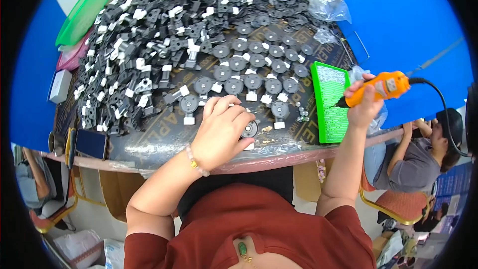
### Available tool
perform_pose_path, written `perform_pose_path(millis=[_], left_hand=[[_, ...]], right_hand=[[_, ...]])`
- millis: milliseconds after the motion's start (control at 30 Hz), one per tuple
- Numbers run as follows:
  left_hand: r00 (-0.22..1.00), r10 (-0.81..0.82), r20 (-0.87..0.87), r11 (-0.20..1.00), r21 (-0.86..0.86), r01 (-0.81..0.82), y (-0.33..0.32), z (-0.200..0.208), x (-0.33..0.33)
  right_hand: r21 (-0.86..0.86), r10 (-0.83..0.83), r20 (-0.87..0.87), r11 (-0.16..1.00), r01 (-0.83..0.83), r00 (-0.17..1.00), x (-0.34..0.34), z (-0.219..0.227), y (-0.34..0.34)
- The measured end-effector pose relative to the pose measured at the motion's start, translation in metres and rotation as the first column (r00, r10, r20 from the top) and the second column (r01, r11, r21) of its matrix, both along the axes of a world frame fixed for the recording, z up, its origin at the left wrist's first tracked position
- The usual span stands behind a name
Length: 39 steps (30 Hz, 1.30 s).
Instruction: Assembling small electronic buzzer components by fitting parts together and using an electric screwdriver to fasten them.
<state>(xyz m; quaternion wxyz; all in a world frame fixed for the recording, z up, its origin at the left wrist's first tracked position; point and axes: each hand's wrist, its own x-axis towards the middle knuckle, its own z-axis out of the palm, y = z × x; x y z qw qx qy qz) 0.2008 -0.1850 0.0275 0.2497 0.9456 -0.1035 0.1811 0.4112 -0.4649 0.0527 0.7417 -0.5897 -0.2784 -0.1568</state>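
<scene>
My right hand [365, 104] is wrapped round an orange electric screwdriver [386, 88] with a black cable. The driver's dark tip points left, over a green-rimmed tray [315, 100] lined with rows of small silvery screws [332, 87]. On the table's near side, my left hand [222, 132] curves over a round black disc part [250, 129], with thumb and fingers about its edge. Part of that disc is hidden under the fingers. Beyond the left hand stand several rows of similar black discs [233, 86] with white blocks [252, 96] attached or beside them.
A large heap of black and white plastic parts [134, 65] covers the table's left and back. Loose discs [284, 2] pile up at the back right. Small clear pieces [302, 113] lie left of the tray. A phone [91, 144] rests near the left edge. A co-worker [418, 157] sits at right.
</scene>
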Motion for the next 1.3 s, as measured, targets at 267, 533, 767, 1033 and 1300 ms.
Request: perform_pose_path(millis=[267, 533, 767, 1033, 1300], left_hand=[[0.997, 0.074, 0.008, 0.997, 0.028, -0.074, -0.007, -0.028, 0.010], [0.987, 0.148, 0.055, 0.988, 0.045, -0.150, -0.003, -0.026, 0.010], [0.989, 0.142, 0.036, 0.988, 0.056, -0.144, -0.003, -0.027, 0.011], [0.992, 0.122, 0.009, 0.992, -0.017, -0.122, -0.003, -0.031, 0.010], [0.992, 0.121, 0.028, 0.992, -0.036, -0.120, -0.001, -0.034, 0.010]], right_hand=[[-0.017, -0.032, -0.038, 0.999, 0.032, 0.999, 0.014, -0.021, -0.001], [-0.047, -0.070, -0.029, 0.997, 0.069, 0.997, 0.020, -0.025, -0.005], [-0.015, -0.056, -0.028, 0.998, 0.055, 0.998, 0.017, -0.022, -0.006], [0.118, 0.256, 0.119, 0.956, -0.270, 0.959, -0.053, 0.025, 0.037], [0.147, 0.669, -0.109, 0.742, -0.654, 0.735, -0.093, -0.005, 0.119]])
